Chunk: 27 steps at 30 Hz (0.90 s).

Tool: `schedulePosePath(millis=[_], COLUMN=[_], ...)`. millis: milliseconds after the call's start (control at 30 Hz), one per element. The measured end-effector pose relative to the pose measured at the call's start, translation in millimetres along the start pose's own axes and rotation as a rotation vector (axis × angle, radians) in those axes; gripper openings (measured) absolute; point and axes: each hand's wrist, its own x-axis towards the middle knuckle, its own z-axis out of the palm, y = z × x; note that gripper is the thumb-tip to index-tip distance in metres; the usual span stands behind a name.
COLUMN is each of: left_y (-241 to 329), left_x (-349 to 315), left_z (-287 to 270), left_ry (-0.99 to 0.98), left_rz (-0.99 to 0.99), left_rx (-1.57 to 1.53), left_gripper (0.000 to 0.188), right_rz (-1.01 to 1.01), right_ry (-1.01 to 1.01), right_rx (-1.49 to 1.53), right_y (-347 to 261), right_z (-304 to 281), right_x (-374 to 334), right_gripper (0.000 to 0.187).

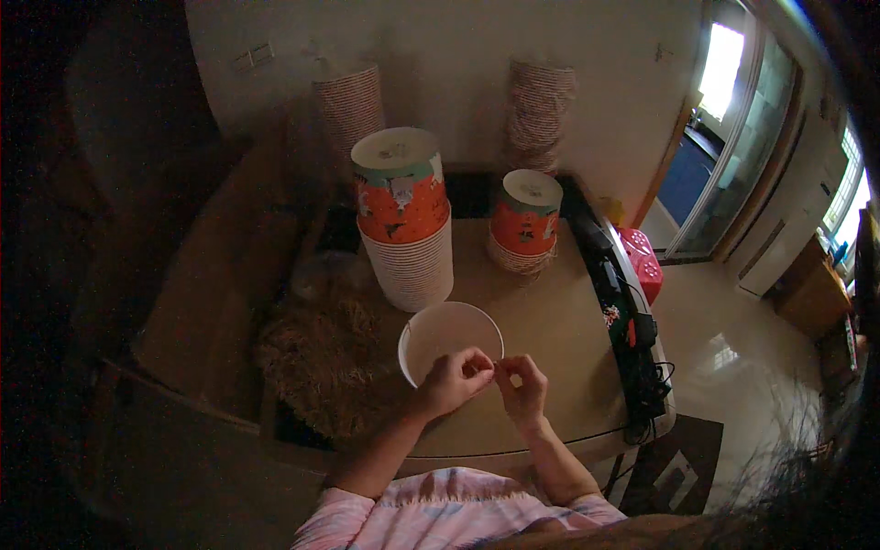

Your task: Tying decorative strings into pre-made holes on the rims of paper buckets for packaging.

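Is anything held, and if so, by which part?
Cannot tell: left hand and right hand meet near the white tub, but anything between their fingers is too small to identify.

- Hands: two, the left hand (447, 383) and the right hand (522, 392).
- Loose white buckets: one white bucket (445, 332).
- Stacks of buckets: four in all — one large orange-topped stack (409, 266), one smaller orange-topped stack (524, 220), one back-left stack (350, 105) and one back-right stack (541, 105).
- Buckets inside those stacks: many — their rims are too fine and dim to count.
- Heaps of brown fibre: one brown heap (321, 362).
- Tables: one table (564, 316).
- Pink-red objects on the floor: one pink-red object (643, 259).
- Dark mats: one dark mat (674, 456).
- Bright windows: two, the far window (722, 66) and the right-hand window (847, 179).
- Glass doors: one glass door (747, 179).
- Blue cabinets: one blue cabinet (685, 179).
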Motion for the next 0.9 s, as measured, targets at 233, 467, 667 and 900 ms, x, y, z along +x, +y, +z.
schedulePosePath(millis=[233, 467, 667, 900], left_y=[-1, 4, 8, 5], left_x=[5, 4, 2, 0], left_z=[0, 2, 2, -4], left_ry=[0.161, 0.126, 0.131, 0.22], left_rz=[0.109, 0.063, 0.045, 0.103], left_rx=[0.073, 0.153, 0.181, 0.115], left_gripper=[0.014, 0.012, 0.011, 0.007], right_rz=[0.01, 0.005, -0.017, -0.038], right_ry=[-0.008, -0.005, -0.036, -0.133], right_rx=[0.035, 0.072, 0.044, 0.014], right_y=[-5, -2, 0, -11], right_z=[-1, 0, -1, -1], right_x=[2, 1, 1, 4], right_gripper=[0.009, 0.009, 0.009, 0.014])
